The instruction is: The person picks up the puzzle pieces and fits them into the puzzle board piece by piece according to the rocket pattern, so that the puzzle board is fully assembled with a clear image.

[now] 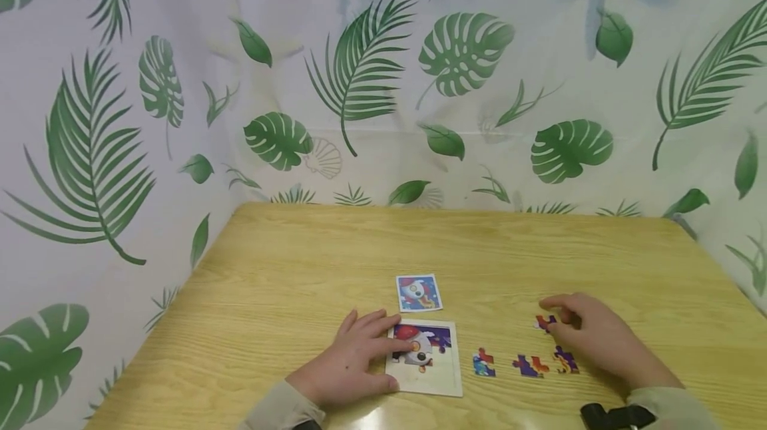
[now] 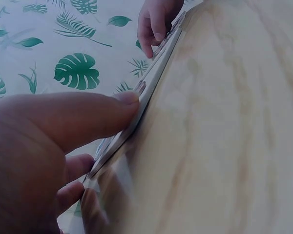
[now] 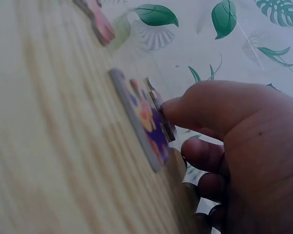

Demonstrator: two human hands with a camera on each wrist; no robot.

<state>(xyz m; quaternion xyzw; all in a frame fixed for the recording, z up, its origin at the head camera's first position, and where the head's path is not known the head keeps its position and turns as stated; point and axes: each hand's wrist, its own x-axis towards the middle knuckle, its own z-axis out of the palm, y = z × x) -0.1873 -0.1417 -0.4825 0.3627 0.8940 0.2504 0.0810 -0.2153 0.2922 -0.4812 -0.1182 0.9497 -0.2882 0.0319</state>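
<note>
My left hand (image 1: 353, 360) rests on the left side of a small jigsaw puzzle board (image 1: 431, 382), fingers spread across it. Its index finger touches the picture, and the thumb (image 2: 112, 109) lies on the board's near edge. Assembled pieces with a white cartoon face and a red patch fill the upper part of the frame; its lower part is bare. To the right, my right hand (image 1: 602, 337) reaches over a red and purple puzzle piece (image 1: 544, 323), thumb tip at its edge and index finger extended beyond. A purple and yellow piece (image 3: 144, 119) lies just before that thumb.
Behind the board lies a square picture card (image 1: 419, 293). A blue and red piece (image 1: 484, 363), a purple and orange piece (image 1: 530, 365) and a dark purple piece (image 1: 566, 360) lie between board and right hand. A leaf-patterned curtain (image 1: 383, 184) hangs behind the wooden table (image 1: 299, 257).
</note>
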